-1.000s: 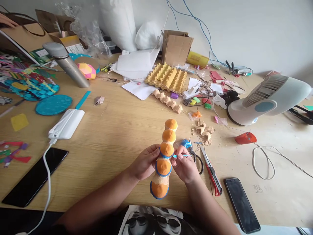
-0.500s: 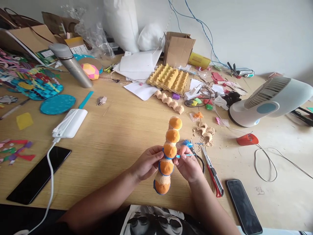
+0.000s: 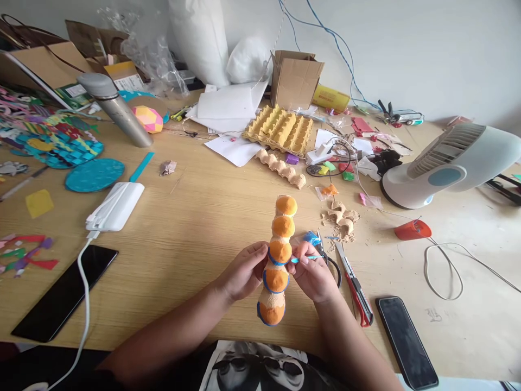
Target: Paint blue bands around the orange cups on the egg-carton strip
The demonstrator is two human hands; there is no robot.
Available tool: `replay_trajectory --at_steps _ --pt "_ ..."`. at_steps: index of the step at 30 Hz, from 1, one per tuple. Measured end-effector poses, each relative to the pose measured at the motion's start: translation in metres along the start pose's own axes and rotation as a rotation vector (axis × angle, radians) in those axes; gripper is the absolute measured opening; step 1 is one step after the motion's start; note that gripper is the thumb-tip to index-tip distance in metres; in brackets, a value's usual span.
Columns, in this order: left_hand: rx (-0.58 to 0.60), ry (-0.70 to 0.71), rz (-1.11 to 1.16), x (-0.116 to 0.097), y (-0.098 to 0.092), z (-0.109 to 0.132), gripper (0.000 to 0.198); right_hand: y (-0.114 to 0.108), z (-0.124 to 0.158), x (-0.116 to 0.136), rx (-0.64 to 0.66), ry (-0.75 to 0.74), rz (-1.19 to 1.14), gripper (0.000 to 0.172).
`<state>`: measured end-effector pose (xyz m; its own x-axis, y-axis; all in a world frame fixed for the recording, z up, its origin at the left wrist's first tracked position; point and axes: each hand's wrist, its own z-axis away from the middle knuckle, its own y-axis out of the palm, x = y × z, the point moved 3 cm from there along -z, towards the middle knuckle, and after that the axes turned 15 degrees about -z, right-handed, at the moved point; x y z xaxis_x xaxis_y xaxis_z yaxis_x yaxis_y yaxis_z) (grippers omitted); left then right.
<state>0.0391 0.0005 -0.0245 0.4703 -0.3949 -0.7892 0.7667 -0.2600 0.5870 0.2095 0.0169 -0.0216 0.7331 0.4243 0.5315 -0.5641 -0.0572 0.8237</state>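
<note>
My left hand (image 3: 246,271) is closed on the left side of an egg carton strip (image 3: 278,279), near its middle. The strip stands nearly upright over the table edge, its several bumps coated in orange, with blue rims round the lower ones. In my right hand (image 3: 313,279) a thin light-blue stick tool (image 3: 306,258) is pinched, its tip close to the strip's right side by the third bump. Whether the tip touches I cannot tell. Just beyond the right hand lie a blue lump in plastic (image 3: 312,238) and scissors (image 3: 334,270), partly hidden.
Right of my hands lie a red utility knife (image 3: 356,290) and a phone (image 3: 407,342). A bare carton strip (image 3: 280,169) and a yellow egg tray (image 3: 280,130) are farther back. A white fan (image 3: 443,163) stands at right, a power bank (image 3: 116,206) and black tablet-like slab (image 3: 65,293) at left.
The upper end of the carton strip has tipped slightly left, so the strip stands straighter. Both hands keep their grips, and the view has shifted slightly.
</note>
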Motion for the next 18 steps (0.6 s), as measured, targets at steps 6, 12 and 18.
replay_trajectory --at_steps 6,12,18 --pt "-0.049 -0.026 0.088 0.0085 -0.0061 -0.0047 0.030 0.0003 -0.0003 -0.0015 0.017 0.007 0.002 0.037" --pt "0.025 -0.035 0.098 0.0058 -0.0054 -0.0034 0.041 0.0008 0.0003 -0.0003 0.017 -0.003 0.009 0.037" --pt "-0.043 -0.026 0.060 0.0034 -0.0053 -0.0042 0.030 0.0016 -0.0016 0.0008 0.054 -0.010 -0.003 0.034"
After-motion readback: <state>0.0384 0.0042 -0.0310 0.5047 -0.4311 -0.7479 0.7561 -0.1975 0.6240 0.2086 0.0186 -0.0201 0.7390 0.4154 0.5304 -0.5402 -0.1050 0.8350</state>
